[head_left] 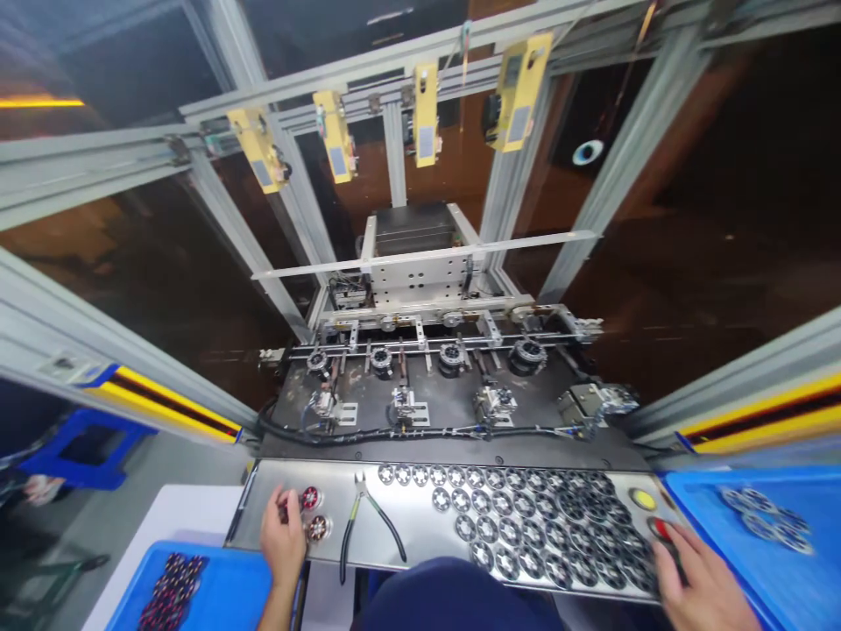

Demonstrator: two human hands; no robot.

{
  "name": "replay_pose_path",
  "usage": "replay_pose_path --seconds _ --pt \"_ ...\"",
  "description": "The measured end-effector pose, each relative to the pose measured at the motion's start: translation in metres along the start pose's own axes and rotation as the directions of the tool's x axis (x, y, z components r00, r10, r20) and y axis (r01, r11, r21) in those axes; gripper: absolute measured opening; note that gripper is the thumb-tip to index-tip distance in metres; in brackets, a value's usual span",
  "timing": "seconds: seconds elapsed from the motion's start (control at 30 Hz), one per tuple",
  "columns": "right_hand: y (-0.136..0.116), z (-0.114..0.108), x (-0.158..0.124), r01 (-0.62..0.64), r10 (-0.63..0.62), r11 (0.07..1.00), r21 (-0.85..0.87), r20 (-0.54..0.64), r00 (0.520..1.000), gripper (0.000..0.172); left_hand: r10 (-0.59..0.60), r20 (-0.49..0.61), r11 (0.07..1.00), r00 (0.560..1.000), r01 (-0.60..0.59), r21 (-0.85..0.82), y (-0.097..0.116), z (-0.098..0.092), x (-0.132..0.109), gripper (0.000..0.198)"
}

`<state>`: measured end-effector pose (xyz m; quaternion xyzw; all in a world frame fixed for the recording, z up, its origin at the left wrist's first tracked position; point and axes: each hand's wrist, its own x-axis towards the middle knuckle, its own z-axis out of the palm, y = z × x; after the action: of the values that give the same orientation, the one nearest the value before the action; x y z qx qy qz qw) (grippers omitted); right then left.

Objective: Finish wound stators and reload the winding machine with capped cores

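Observation:
My left hand (284, 535) is at the left end of the metal work surface (263, 486), its fingers curled on a small dark red round part (285, 508). Just right of its fingers lie a red round part (310, 498) and a copper-brown one (319, 528). At the right end, my right hand (703, 574) has thumb and fingers closed around a dark ring-like part (678, 561), partly covered by the hand. A red button (659, 528) sits right by its fingertips. Rows of black-and-silver round parts with star-shaped centres (509, 531) spread leftward from this hand.
Pliers (360, 517) with open handles lie mid-left. Blue trays stand left (229, 583) and right (710, 491), holding round parts. A yellow button (642, 499) is at the right. Behind are machine fixtures (450, 359), cables and yellow-black side bars (174, 403).

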<state>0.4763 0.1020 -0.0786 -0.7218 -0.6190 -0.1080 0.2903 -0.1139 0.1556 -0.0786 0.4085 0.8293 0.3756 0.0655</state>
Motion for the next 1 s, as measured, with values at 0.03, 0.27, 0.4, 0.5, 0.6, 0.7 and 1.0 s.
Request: replay_pose_path --seconds 0.03,0.27,0.4,0.5,0.6,0.7,1.0 --pt "0.000 0.000 0.000 0.002 -0.002 1.000 0.012 0.006 1.000 0.039 0.000 0.001 1.000 1.000 0.000 -0.007 0.000 0.000 0.000 0.057" --pt "-0.005 -0.002 0.006 0.014 -0.014 0.999 0.032 0.008 1.000 0.043 -0.005 0.003 0.999 1.000 0.005 -0.032 0.001 -0.001 0.000 0.044" --pt "0.001 0.002 0.004 0.065 -0.065 0.998 -0.014 -0.003 0.998 0.043 -0.004 0.002 0.999 1.000 0.004 -0.036 0.003 -0.001 -0.001 0.044" --pt "0.006 0.004 0.000 0.151 -0.153 0.987 -0.055 -0.029 0.988 0.045 -0.005 0.003 0.999 1.000 0.005 -0.032 0.004 -0.002 -0.001 0.045" --pt "0.007 0.004 -0.003 0.193 -0.194 0.979 -0.069 -0.014 0.981 0.046 -0.006 0.003 1.000 1.000 0.007 -0.025 0.005 -0.002 -0.002 0.048" --pt "0.003 0.002 -0.001 0.117 -0.117 0.991 -0.058 0.005 0.993 0.043 -0.003 0.003 1.000 1.000 0.004 -0.015 0.004 -0.003 -0.002 0.054" --pt "-0.006 -0.003 0.002 -0.102 0.102 0.995 0.007 0.042 0.994 0.034 0.016 0.003 1.000 1.000 -0.016 0.013 0.000 -0.002 0.001 0.059"
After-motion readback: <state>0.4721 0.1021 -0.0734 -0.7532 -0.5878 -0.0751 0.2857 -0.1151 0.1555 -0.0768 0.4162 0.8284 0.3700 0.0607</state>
